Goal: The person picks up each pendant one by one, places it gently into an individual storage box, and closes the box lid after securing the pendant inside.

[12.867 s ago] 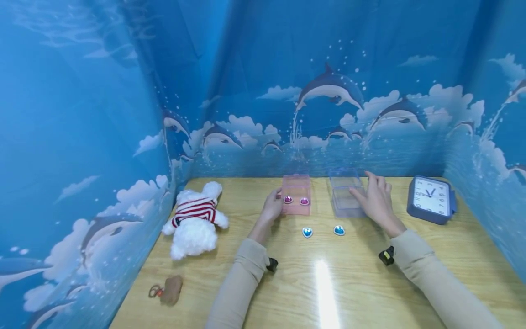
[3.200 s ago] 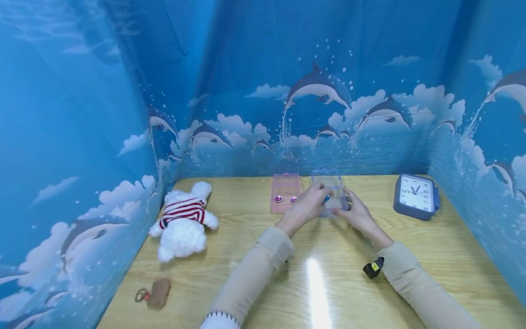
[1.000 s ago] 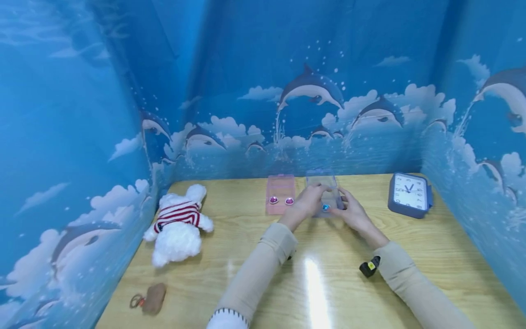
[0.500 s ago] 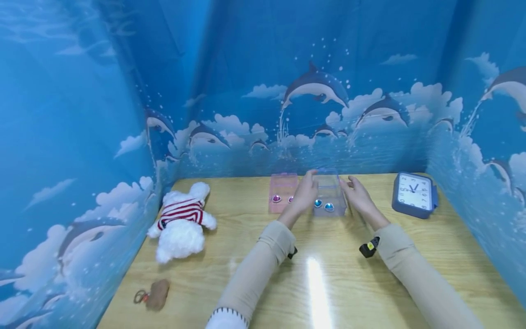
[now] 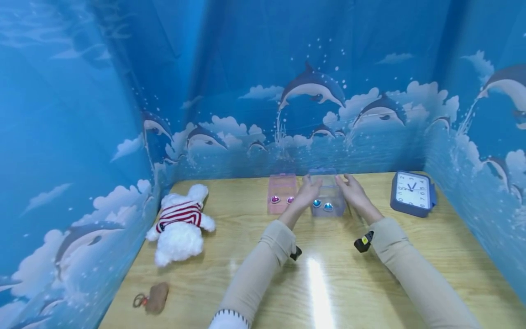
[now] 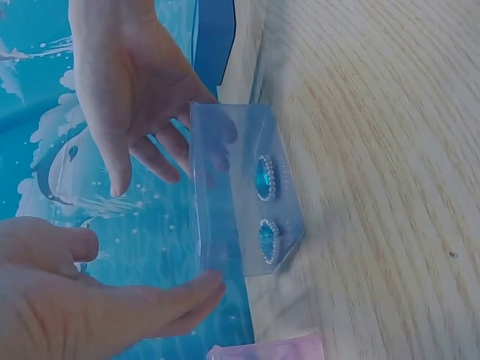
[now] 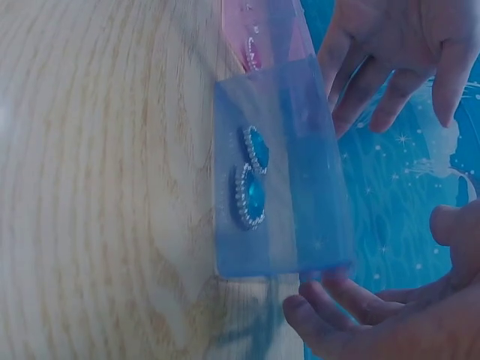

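Observation:
A clear bluish box (image 5: pixel 332 194) stands at the back of the table, its lid (image 5: pixel 323 172) raised. Inside lie two blue heart-shaped gems with beaded rims, one gem (image 5: pixel 317 204) beside the other gem (image 5: pixel 328 207). On the box's left side is my left hand (image 5: pixel 303 196), fingers extended; in the left wrist view its fingertips meet the box's edge. My right hand (image 5: pixel 355 195) flanks the other side, fingers loosely extended near the wall (image 7: pixel 285 270). Neither hand grips anything. Left of it, a pink box (image 5: pixel 282 187) holds two magenta gems (image 5: pixel 275 199), partly behind my left hand.
A blue square clock (image 5: pixel 412 193) stands at the back right. On the left lie a white plush toy (image 5: pixel 181 224) in a striped sweater and a brown keyring piece (image 5: pixel 157 298). A dolphin-print curtain (image 5: pixel 246 91) rises behind the table's back edge.
Both blue gems, on the table at first, are now in the bluish box. My left hand placed them there, then drew back. Both hands now lie alongside the box, nearer its lid.

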`<state>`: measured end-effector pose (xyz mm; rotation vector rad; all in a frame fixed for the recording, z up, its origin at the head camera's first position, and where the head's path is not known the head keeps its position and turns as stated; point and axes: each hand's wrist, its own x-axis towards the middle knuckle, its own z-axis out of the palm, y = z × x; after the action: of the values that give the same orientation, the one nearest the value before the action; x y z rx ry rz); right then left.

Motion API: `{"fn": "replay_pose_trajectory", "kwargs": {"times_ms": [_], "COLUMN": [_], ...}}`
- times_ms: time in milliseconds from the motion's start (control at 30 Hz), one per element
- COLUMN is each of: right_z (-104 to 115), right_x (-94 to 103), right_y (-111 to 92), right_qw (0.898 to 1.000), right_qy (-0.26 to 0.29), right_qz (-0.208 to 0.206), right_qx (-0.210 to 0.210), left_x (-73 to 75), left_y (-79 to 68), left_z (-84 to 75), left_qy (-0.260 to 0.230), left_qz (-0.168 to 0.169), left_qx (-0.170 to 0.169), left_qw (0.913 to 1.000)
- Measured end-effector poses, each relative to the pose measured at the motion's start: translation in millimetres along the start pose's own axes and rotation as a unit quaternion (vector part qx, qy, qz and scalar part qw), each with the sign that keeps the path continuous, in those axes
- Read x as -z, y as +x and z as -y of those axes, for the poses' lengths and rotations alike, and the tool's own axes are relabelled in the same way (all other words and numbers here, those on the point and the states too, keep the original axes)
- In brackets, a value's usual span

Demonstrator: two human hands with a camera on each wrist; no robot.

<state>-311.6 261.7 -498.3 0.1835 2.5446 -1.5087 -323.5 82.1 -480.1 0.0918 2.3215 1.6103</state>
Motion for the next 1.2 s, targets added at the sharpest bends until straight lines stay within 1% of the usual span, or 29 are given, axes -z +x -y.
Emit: {"fn": "replay_pose_trajectory", "kwargs": {"times_ms": [267,367,500,600,800,900,1000,1100,1200], "right_z": [2.9,3.5,5.1,6.8,7.6,7.8,7.4,6.6,5.2], "right_x": [-3.0,-3.2,-2.1,-1.8,-3.2,-3.7,-4.2,-4.4,-4.0], "right_y": [-0.9,-0.6,-1.7,-2.6,-5.3,-7.4,-8.0,-8.1,-6.9], "right_qw": [1.000,1.000,1.000,0.999,0.998,0.997,0.996,0.994,0.993], "right_qy": [0.000,-0.005,0.000,0.016,0.040,0.051,0.075,0.096,0.106], "right_qz": [-0.007,-0.017,-0.026,-0.027,-0.030,-0.033,-0.035,-0.037,-0.036], "right_qx": [0.004,0.004,0.004,0.010,0.035,0.037,0.039,0.040,0.039], "left_x": [1.5,1.6,1.5,2.7,5.4,5.6,5.2,4.8,4.8], "left_y": [6.9,9.4,11.5,10.9,7.3,6.4,6.2,6.0,5.8], "left_z": [5.0,6.5,6.7,5.8,4.9,5.1,5.4,5.6,5.8], "left_qy": [-0.032,-0.047,-0.052,-0.043,-0.029,-0.033,-0.038,-0.042,-0.049], "left_qz": [0.000,-0.009,-0.022,-0.020,-0.007,-0.011,-0.017,-0.017,-0.016], "left_qx": [0.011,0.005,-0.004,-0.008,-0.018,-0.016,-0.014,-0.018,-0.020], "left_qw": [0.9994,0.9989,0.9984,0.9989,0.9994,0.9993,0.9990,0.9988,0.9985]}}
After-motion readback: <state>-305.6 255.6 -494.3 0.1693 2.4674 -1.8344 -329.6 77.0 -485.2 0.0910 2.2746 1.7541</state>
